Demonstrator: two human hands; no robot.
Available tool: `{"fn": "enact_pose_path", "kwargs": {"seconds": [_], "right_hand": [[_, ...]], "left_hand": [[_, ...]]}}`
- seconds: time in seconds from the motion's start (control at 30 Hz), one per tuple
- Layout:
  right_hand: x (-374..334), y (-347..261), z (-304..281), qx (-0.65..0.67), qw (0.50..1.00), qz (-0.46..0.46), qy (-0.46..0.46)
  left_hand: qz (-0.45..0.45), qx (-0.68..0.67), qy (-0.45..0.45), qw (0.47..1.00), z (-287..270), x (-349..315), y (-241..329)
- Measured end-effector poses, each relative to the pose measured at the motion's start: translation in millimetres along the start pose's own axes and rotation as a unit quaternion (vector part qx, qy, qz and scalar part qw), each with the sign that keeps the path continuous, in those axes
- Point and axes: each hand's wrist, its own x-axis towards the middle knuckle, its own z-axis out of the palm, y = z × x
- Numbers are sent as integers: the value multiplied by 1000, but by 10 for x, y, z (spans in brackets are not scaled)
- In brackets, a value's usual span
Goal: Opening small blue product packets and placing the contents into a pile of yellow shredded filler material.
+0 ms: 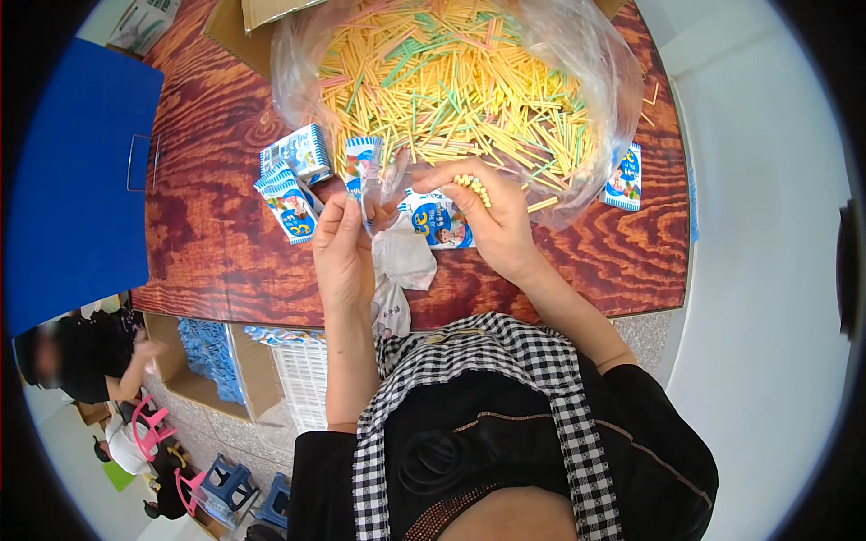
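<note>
My left hand (345, 248) is closed, its thumb and fingers pinching a small blue-and-white packet (363, 162) with a see-through part. My right hand (501, 225) is wrapped round a bundle of thin yellow sticks (472, 187), their ends showing between the fingers. Its fingertips reach toward the packet; whether they touch it I cannot tell. Beneath the hands lies another blue-and-white packet (442, 224), beside a crumpled whitish cloth or wrapper (406, 257). Just beyond, a large see-through plastic bag (609, 68) lies spread with loose yellow, green and pink sticks (451, 86) in it.
Several filled packets (293, 212) are stacked left of my hands, and one packet (622, 180) lies at the right. A cardboard box (239, 41) stands at the back of the red wood-grain table (216, 261). Below its edge are a box of blue packets (209, 356) and a white basket (302, 383). Other people sit at lower left.
</note>
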Motion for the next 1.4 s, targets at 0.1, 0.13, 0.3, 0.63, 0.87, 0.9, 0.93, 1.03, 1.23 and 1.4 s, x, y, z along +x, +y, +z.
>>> {"fn": "enact_pose_path", "kwargs": {"seconds": [0.1, 0.13, 0.3, 0.63, 0.87, 0.9, 0.93, 1.03, 1.23, 1.4], "right_hand": [[-2, 6, 5, 17, 1000, 6, -8], [-2, 15, 5, 18, 1000, 2, -10], [-17, 31, -15, 4, 1000, -6, -12], [-30, 45, -21, -5, 1000, 0, -19], [-20, 20, -50, 9, 1000, 0, -14], [-19, 25, -54, 14, 1000, 0, -11], [-17, 34, -70, 14, 1000, 0, -11], [15, 59, -156, -1, 1000, 2, -18], [297, -31, -403, 399, 911, 102, 14], [457, -78, -287, 352, 931, 61, -70]], "left_hand": [[-20, 38, -41, 998, -189, 29, -41], [-20, 38, -42, 998, -228, 17, -69], [-73, -4, -38, 997, -144, -54, -20], [-42, -110, -152, 981, -187, -31, -129], [39, 243, -20, 969, -131, -69, -94], [39, 242, -20, 969, -137, -62, -78], [52, 281, -29, 958, -150, -53, -62], [117, 368, -64, 920, -118, -26, -32], [138, 403, -128, 895, 79, -96, -82], [56, 294, -170, 939, 194, -104, -242]]}}
